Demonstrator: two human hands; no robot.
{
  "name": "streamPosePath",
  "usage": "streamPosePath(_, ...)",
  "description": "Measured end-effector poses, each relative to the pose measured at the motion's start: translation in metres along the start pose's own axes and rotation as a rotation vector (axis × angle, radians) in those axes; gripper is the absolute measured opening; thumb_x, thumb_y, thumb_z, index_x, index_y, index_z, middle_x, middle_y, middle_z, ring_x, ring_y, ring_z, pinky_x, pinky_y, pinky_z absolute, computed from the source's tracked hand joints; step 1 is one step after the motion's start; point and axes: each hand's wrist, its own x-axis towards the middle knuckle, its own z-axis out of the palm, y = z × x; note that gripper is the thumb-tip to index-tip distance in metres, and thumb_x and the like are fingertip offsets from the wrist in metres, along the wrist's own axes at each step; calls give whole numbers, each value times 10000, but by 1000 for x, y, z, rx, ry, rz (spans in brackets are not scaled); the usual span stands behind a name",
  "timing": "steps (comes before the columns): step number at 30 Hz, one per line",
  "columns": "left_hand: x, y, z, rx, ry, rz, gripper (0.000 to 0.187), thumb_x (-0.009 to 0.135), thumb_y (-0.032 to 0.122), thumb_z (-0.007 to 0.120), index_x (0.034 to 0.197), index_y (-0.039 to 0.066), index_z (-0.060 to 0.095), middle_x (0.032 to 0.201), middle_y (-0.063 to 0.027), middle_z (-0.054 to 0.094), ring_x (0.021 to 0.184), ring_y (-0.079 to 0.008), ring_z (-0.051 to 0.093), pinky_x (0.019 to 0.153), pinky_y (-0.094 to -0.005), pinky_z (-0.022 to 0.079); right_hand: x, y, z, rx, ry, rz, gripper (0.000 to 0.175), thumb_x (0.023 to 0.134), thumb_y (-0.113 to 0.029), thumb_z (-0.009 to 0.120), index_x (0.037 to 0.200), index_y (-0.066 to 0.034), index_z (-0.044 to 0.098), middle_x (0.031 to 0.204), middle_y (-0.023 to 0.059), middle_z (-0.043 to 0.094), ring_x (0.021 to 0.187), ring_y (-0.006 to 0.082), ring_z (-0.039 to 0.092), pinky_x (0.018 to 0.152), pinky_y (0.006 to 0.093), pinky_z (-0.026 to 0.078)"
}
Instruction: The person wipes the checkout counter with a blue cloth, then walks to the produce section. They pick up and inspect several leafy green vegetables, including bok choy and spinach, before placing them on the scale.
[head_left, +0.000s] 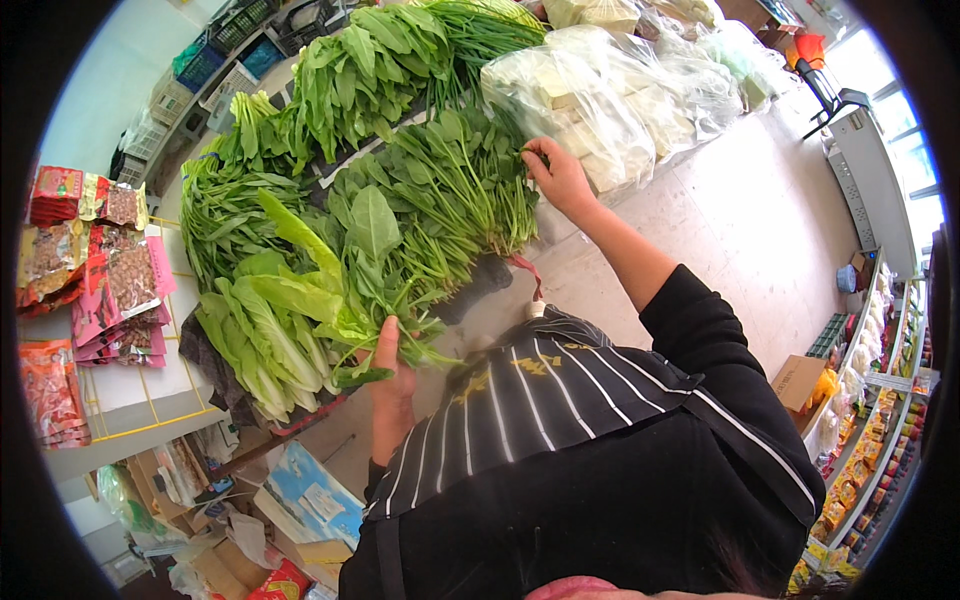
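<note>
My left hand (390, 379) is closed around a small bunch of leafy greens (375, 232), held upright by its lower stems. Beside it lie pale green leaf lettuces (262, 330). My right hand (559, 180) is at the right end of a long pile of spinach-like greens (442, 180), thumb and fingertips pinched on a bit of dark green leaf. The pile's stems point towards me. Just past that hand, clear plastic bags (577, 97) hold pale blocks that look like tofu.
Behind the pile lie broad-leaved greens (360, 75) and long thin green stalks (487, 34). Snack packets (124, 285) hang on a yellow wire rack (150, 424) at left. Stocked shelves (862, 450) line the right. Cartons (307, 495) stand low at left. A red strap (529, 274) hangs near my apron.
</note>
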Motion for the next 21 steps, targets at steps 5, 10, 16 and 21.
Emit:
streamPosePath(5, -1, -1, 3, 11, 13, -3, 244, 887, 134, 639, 1101, 32, 581, 933, -94, 642, 758, -173, 606, 647, -294, 510, 0, -18, -19, 54, 71, 46, 165, 891, -146, 630, 998, -23, 606, 801, 113, 655, 655, 183, 642, 621, 305, 484)
streamPosePath(10, 1, 1, -2, 7, -52, -60, 352, 878, 73, 630, 1210, 34, 518, 1018, -75, 618, 825, -169, 607, 686, -314, 533, -16, -7, -32, -37, 188, 94, 161, 858, -164, 678, 953, -35, 659, 811, 97, 669, 648, 176, 627, 635, 297, 487)
streamPosePath(16, 1, -2, -3, -4, -31, -19, 355, 878, 80, 633, 1211, 37, 518, 1008, -73, 619, 818, -170, 609, 683, -311, 534, -32, -19, -48, 75, 262, 140, 170, 831, -179, 727, 934, -49, 687, 756, 30, 653, 616, 111, 577, 603, 253, 473)
streamPosePath(21, 1, 0, -1, 6, -56, -35, 355, 875, 81, 634, 1207, 28, 519, 1017, -73, 614, 811, -169, 605, 687, -314, 534, -43, -20, -46, 250, 49, 196, 164, 871, -208, 692, 939, -58, 686, 730, 3, 641, 614, 70, 558, 580, 222, 459)
